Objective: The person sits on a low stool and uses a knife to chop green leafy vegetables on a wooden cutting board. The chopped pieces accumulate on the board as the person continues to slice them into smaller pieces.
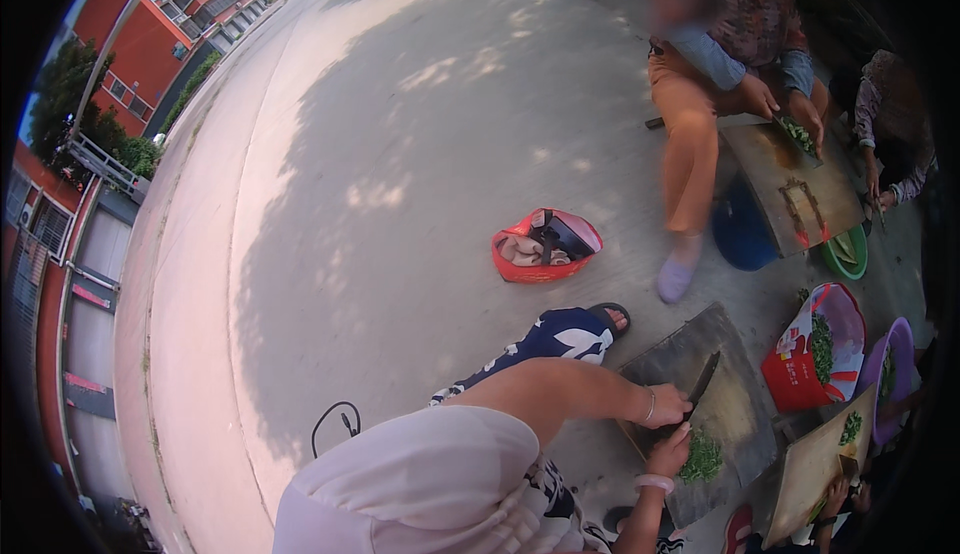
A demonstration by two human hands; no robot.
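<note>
Both of my hands meet at the near end of a dark kitchen knife. My left hand, wearing a thin bracelet, is curled against the knife; whether its fingers grip it is hard to see. Lower down, my right hand, with a pale pink bangle at the wrist, appears closed around the handle, which is mostly hidden. The blade points away over a worn, dark-stained board. Chopped green leaves lie in a pile on that board, just beside my right hand.
A red bag of greens and a purple basin stand beyond my board. Co-workers cut greens on a far board and a near-right board. A green basin and a red bag rest on the concrete.
</note>
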